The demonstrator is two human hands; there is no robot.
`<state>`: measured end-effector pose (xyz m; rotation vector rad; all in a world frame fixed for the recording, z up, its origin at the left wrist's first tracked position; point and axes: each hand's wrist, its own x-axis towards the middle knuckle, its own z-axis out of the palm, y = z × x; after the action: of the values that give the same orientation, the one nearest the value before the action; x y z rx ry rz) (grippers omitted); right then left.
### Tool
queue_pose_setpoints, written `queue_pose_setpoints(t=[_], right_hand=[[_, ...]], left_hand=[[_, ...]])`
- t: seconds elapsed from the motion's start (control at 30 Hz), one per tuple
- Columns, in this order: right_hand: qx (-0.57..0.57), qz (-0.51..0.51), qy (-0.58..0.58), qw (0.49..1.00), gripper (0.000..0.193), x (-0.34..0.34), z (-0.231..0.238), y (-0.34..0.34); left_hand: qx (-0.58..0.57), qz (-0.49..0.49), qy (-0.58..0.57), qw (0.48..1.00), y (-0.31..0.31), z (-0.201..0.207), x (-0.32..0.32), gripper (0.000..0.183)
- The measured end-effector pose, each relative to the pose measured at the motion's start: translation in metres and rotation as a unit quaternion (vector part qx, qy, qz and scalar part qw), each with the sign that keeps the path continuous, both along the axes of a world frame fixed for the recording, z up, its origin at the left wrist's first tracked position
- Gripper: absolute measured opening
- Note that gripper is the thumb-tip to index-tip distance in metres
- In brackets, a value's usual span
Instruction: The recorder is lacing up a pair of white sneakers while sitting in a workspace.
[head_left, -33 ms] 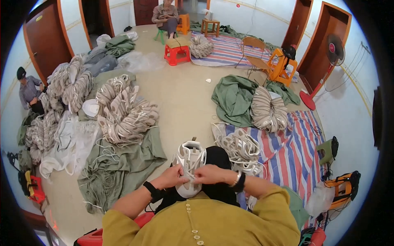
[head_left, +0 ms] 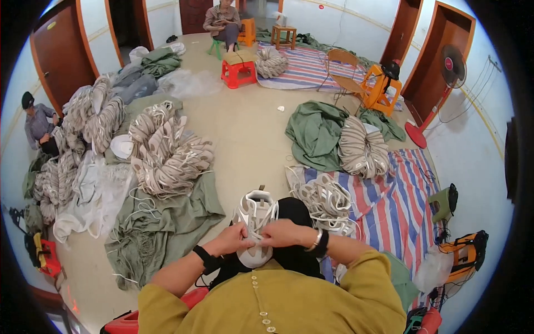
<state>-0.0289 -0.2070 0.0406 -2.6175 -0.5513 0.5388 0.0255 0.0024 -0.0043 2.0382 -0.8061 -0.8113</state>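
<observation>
A white-and-beige sneaker upper stands on my lap, toe toward me, with a pull loop at its far heel end. My left hand is closed at the left side of its lacing, thumb and finger pinched together. From the right, my right hand pinches at the same lacing, just above the rounded toe. Both hands appear to grip the shoelace, though the fingers cover most of it. Beside my right knee lies a loose bunch of similar uppers with white laces.
Ring-shaped bundles of uppers lie at left on green cloth. Another bundle sits at right beside a striped sheet. A red stool and a standing fan stand farther off. Two people sit at the far side and far left.
Almost nothing differs. The view has shifted very slightly, and my right hand sits marginally nearer the left one; both hands stay at the lacing.
</observation>
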Motion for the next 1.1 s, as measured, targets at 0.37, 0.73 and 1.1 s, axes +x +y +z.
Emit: queue_pose_setpoints(t=[0.37,0.73,1.1], right_hand=[[0.169,0.012,-0.125,0.978,0.027,0.016,-0.008,0.021],[0.320,-0.152,0.396,0.847,0.027,-0.011,0.022,-0.013],[0.386,0.011,0.336,0.859,0.022,-0.029,0.047,0.048]], left_hand=[[-0.101,0.014,-0.006,0.995,-0.006,-0.015,0.000,0.030],[-0.121,-0.004,-0.033,0.992,-0.005,0.000,-0.003,0.036],[-0.162,0.032,-0.130,0.978,-0.004,-0.061,0.002,0.030]])
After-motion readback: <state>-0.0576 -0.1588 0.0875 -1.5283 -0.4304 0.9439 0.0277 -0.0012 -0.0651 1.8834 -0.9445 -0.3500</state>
